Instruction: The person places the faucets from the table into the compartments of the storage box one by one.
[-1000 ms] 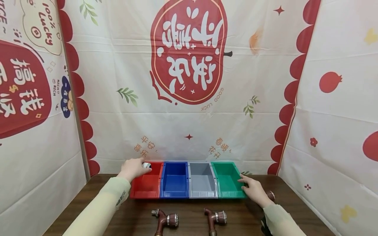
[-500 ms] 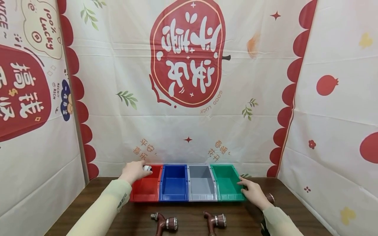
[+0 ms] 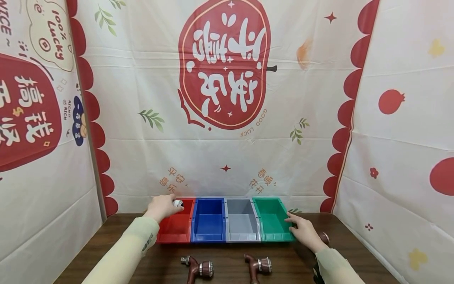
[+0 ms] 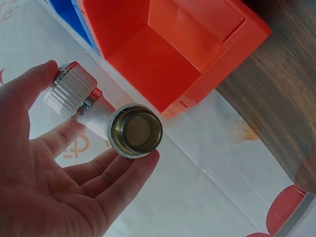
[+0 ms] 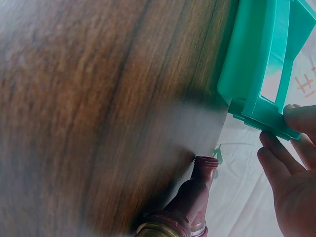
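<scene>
My left hand (image 3: 161, 206) holds a small white tap (image 4: 101, 111) just over the back left of the red bin (image 3: 174, 237). In the left wrist view, the tap's ribbed knob (image 4: 73, 94) and chrome ring sit near a fingertip, other fingers support it, and its round open end with a brass-coloured inside faces the camera. On the far side, my right hand (image 3: 306, 232) pinches the side edge of the green bin (image 5: 254, 64), thumb on one side and fingers on the other. Nothing shows inside the green bin.
Between them stand a blue bin (image 3: 209, 237) and a grey bin (image 3: 244, 237). Two brown taps (image 3: 194, 268) (image 3: 253, 268) lie in front on the wooden table (image 3: 223, 252). Another brown tap (image 5: 192, 195) lies beside the right hand. A printed cloth (image 3: 134, 165) hangs behind.
The head view has tilted slightly, so the bins and table appear a little lower. Both hands keep their hold and have barely moved.
</scene>
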Demonstrator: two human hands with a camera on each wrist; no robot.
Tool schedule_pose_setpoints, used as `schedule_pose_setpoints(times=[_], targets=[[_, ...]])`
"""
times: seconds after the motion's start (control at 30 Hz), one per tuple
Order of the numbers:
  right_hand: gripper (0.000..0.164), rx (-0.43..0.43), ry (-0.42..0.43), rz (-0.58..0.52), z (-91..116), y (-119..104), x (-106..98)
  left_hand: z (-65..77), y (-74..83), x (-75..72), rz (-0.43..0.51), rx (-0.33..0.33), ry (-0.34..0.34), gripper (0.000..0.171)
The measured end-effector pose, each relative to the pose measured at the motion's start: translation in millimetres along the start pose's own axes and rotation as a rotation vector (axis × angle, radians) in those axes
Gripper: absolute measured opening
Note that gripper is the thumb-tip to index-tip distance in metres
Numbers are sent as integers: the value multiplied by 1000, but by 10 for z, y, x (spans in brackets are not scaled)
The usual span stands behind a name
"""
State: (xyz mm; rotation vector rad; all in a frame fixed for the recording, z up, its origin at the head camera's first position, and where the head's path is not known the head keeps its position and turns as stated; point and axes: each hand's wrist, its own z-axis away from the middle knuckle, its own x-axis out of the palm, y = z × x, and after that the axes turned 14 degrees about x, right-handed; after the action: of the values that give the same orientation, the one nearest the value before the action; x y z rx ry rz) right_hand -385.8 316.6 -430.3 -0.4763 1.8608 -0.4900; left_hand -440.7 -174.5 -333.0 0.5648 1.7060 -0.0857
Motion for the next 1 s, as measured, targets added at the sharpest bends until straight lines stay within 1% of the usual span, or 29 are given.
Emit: schedule_pose_setpoints(times=[0.37,0.6,0.87,1.0], targets=[[28,4,-3,-4,-9,-1,-2,-9,34,6,24,-7,-7,60],[27,2,-1,-5,-15,0,8,-40,20,44,13,-12,-13,64],[27,-11,4,-5,-19,5,11,-53,31,65,19,-5,-6,61],[27,-19,13,-2,-12,12,10,-89,30,92,11,-3,-2,62]])
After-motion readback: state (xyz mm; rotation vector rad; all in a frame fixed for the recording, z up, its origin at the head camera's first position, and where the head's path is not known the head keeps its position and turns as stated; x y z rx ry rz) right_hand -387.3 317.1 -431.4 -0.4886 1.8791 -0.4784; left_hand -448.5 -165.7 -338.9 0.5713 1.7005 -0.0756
